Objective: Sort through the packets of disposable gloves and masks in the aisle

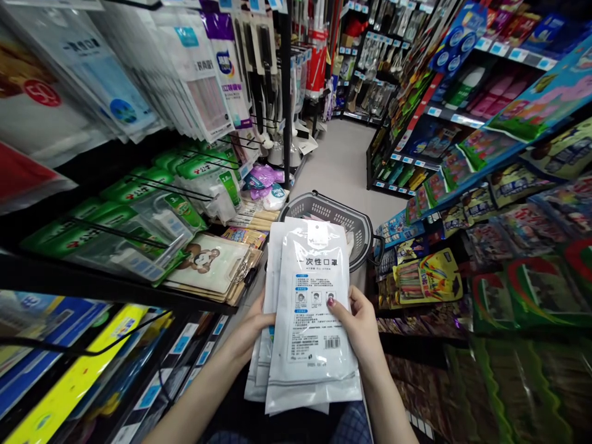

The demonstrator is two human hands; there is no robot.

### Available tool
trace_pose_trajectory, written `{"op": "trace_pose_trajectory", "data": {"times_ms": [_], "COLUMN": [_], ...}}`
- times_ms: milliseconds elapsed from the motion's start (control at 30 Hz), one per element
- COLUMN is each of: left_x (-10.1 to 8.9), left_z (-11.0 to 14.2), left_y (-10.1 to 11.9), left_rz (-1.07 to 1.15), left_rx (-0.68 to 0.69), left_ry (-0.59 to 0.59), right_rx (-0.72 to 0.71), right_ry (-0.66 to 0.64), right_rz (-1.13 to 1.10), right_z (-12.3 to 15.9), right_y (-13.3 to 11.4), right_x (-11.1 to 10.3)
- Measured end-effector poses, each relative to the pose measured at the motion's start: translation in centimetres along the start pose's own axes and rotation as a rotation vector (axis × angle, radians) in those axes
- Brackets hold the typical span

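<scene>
Several white packs of disposable face masks (317, 320) are stacked together in front of me, their printed backs facing up. My right hand (358, 317) grips the stack at its right side, thumb lying on the top pack. On the left edge, my left hand (256, 324) holds the same stack, its fingers partly hidden behind the packs. Just beyond the packs stands a grey shopping basket (319, 203) with a dark rim; the packs cover part of it, and a few pale items show inside.
Hanging mask packs (185, 80) and green-carded power strips (157, 209) fill the left shelves. A clipboard with a cartoon bear (208, 262) lies below them. Bagged snacks (430, 277) hang along the right. Between the shelves the grey floor (340, 154) runs ahead towards another rack.
</scene>
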State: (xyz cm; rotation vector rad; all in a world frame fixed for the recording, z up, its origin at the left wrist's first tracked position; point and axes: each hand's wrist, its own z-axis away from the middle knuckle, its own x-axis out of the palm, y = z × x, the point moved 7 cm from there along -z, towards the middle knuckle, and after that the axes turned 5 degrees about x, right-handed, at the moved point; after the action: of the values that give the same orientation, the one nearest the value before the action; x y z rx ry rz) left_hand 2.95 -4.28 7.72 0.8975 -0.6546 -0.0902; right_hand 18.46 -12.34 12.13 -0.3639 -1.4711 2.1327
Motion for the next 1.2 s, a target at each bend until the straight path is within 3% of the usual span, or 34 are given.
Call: {"op": "trace_pose_trajectory", "data": {"times_ms": [167, 300, 533, 667, 767, 867, 1033, 1200], "left_x": [0.2, 0.1, -2.0, -3.4, -4.4, -5.1, -5.7, -6.3], "left_z": [0.1, 0.1, -0.6, -1.1, -1.7, -2.1, -2.3, -2.5], "left_y": [0.0, -0.4, -1.2, -1.9, -2.4, -2.9, -3.3, -3.7], "left_rz": [0.010, 0.059, 0.029, 0.030, 0.037, 0.053, 0.078, 0.085], "left_rx": [-0.014, -0.076, -0.109, -0.121, -0.110, -0.102, -0.102, -0.081], "left_ry": [-0.002, -0.036, -0.008, -0.001, -0.014, -0.025, -0.034, -0.045], "right_rx": [-0.020, -0.116, -0.331, -0.381, -0.331, -0.241, -0.129, -0.150], "right_ry": [-0.001, 0.033, 0.497, 0.709, 0.799, 0.680, 0.326, 0.212], "right_rz": [-0.011, -0.043, -0.222, -0.014, 0.204, 0.284, 0.130, 0.124], "right_z": [0.3, 0.8, 1.8, 2.0, 1.2, -1.1, -4.2, -4.2], "right_y": [-0.2, -1.4, -3.5, -3.4, -2.1, 0.3, 4.1, 4.0], "right_x": [0.0, -1.8, -11.0, -15.4, -17.0, -15.8, -9.6, -5.0]}}
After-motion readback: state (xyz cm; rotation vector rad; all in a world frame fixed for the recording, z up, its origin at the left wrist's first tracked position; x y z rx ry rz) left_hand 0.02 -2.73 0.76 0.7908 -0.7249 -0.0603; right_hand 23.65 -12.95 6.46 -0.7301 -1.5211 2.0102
